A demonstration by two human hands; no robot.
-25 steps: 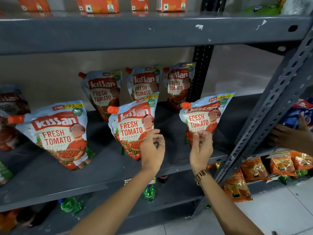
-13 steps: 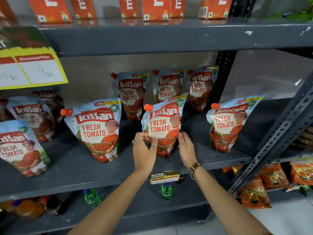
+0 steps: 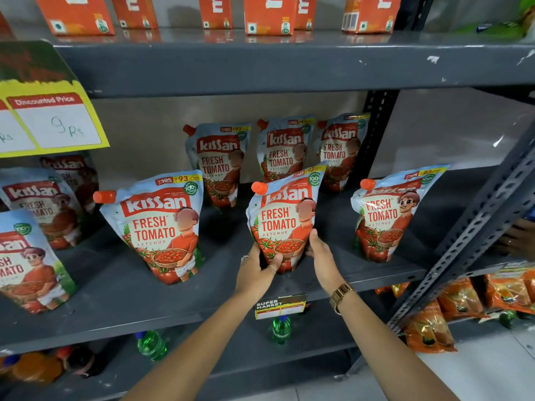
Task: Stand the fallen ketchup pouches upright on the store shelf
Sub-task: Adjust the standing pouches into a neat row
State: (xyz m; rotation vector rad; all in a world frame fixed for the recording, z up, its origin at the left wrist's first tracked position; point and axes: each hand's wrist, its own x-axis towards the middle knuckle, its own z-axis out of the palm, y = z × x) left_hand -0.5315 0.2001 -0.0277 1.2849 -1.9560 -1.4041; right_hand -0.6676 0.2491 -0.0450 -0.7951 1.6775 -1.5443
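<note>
Middle pouch point(image 3: 282, 224), front of shelf point(image 3: 110, 287): my left hand point(image 3: 257, 270) and right hand point(image 3: 321, 253) clasp its lower sides. I judge it soft, bottom-heavy and slick; holding low near the base should steady it.

The left hand point(image 3: 257, 267) and right hand point(image 3: 320, 253) hide the middle ketchup pouch's point(image 3: 285, 215) base; the yellow price sign point(image 3: 49, 117) runs off-frame.

light: even, dim below | edges: wide-angle bowed, softly blurred
</note>
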